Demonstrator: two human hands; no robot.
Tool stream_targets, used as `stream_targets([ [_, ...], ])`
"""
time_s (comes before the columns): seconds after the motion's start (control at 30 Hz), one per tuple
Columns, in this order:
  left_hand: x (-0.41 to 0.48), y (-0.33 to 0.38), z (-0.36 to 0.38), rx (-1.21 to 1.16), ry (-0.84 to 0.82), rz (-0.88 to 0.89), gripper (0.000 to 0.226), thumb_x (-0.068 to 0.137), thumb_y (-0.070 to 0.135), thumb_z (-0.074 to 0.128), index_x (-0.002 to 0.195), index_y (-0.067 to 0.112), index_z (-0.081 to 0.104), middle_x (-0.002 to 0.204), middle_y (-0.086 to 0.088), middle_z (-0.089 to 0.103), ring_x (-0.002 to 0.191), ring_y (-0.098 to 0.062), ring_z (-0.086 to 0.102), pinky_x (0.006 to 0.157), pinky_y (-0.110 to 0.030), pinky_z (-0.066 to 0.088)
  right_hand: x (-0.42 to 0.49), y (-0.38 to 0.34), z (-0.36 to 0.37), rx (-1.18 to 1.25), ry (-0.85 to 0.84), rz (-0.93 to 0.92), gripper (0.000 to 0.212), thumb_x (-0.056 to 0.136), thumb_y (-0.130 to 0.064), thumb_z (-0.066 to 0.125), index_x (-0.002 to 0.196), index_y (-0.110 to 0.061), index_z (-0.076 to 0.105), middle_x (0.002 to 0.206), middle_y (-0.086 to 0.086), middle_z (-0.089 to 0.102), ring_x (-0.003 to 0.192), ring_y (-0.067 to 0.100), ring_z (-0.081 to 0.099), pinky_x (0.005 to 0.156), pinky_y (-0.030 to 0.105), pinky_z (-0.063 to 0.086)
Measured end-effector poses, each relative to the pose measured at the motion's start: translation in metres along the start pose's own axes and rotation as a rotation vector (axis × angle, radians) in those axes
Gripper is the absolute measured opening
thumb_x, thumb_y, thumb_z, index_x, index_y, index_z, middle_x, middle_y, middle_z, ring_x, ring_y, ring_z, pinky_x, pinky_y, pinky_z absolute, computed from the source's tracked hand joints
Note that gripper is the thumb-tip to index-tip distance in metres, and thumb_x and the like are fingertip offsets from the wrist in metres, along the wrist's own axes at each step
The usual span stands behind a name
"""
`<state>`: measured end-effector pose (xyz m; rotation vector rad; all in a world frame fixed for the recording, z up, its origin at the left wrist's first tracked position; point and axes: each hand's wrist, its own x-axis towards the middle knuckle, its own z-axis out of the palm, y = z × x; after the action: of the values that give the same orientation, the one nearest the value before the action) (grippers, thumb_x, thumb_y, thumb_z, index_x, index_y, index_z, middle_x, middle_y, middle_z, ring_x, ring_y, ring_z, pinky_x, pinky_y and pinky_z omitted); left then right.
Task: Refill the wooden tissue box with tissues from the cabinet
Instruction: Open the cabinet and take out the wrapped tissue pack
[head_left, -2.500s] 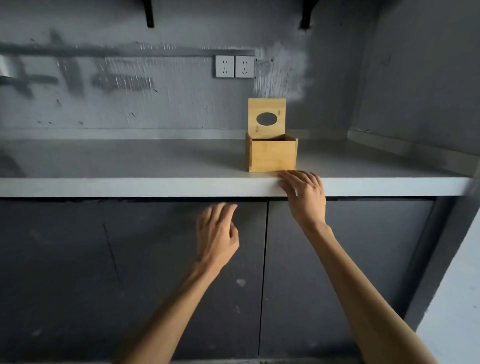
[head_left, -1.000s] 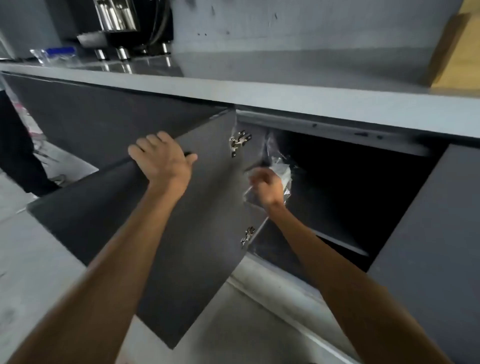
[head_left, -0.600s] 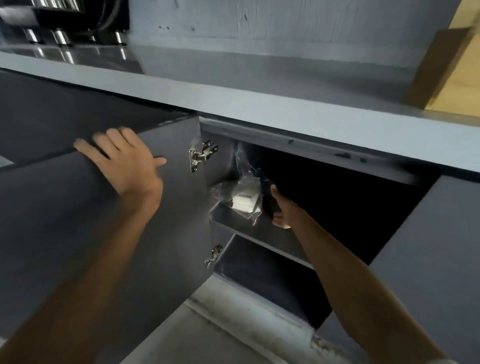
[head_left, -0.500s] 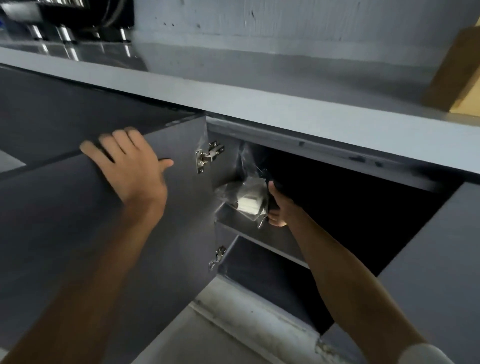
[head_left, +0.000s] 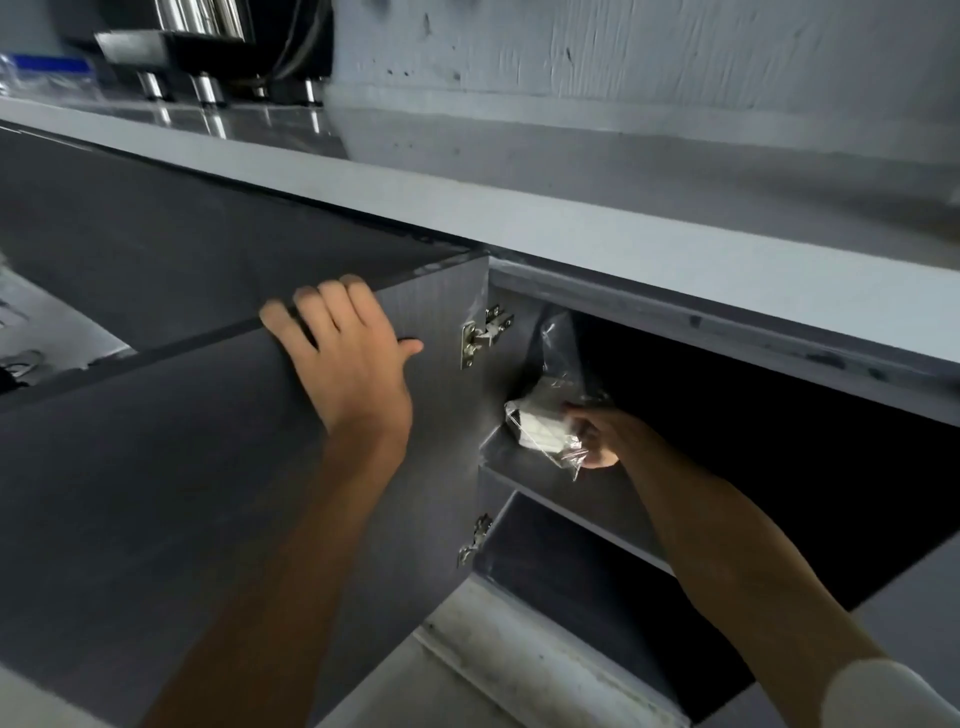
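No readable text, label, brand, number or sign anywhere, including on the wrapped pack in the grip.

A kitchen: grey countertop (head_left: 623, 244); hinged cabinet door (head_left: 156, 467); steel appliance (head_left: 208, 41).

Cabinet shelf (head_left: 613, 499): dark, upper level, behind the opened door. One item on it at the left front corner, a clear plastic bag (head_left: 558, 410) holding a white tissue pack (head_left: 540, 431); bag top stands up toward the cabinet's upper rail. Tabletop (head_left: 597, 171): grey, glossy. At its far left end stands a dark appliance (head_left: 218, 41) on metal feet.
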<state>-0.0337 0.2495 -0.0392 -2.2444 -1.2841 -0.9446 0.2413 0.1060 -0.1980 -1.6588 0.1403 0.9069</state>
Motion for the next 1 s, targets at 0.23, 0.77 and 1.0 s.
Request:
stream_targets([
  [0.23,0.000,-0.007,-0.002,0.082,-0.115,0.007,0.093,0.058,0.071,0.065,0.118,0.003,0.046,0.104,-0.011,0.057,0.100,-0.031,0.055,0.104,-0.053,0.039,-0.094,0.057,0.019,0.376,-0.415,-0.049,0.028,0.084,-0.023,0.059,0.063,-0.006,0.066,0.048,0.004,0.058,0.036,0.015,0.053,0.035,0.018,0.042],
  [0.77,0.014,-0.126,-0.141,-0.703,-1.215,0.056,0.046,0.094,0.030,0.057,0.137,0.017,0.047,0.143,-0.007,0.050,0.122,-0.024,0.051,0.110,-0.039,0.035,-0.316,0.143,-0.023,0.388,-0.456,-0.377,0.046,0.093,-0.031,0.061,0.130,-0.004,0.057,0.126,0.013,0.063,0.114,0.035,0.060,0.094,0.049,0.052],
  [1.0,-0.060,-0.039,-0.168,-1.039,-1.183,-0.113,0.033,0.099,0.037,0.043,0.130,0.027,0.036,0.096,-0.003,0.057,0.076,-0.021,0.057,0.053,-0.030,0.055,-0.356,0.159,-0.098,0.251,-0.241,-0.512,0.047,0.083,-0.035,0.075,0.123,-0.016,0.062,0.119,0.021,0.060,0.109,0.038,0.057,0.098,0.072,0.037],
])
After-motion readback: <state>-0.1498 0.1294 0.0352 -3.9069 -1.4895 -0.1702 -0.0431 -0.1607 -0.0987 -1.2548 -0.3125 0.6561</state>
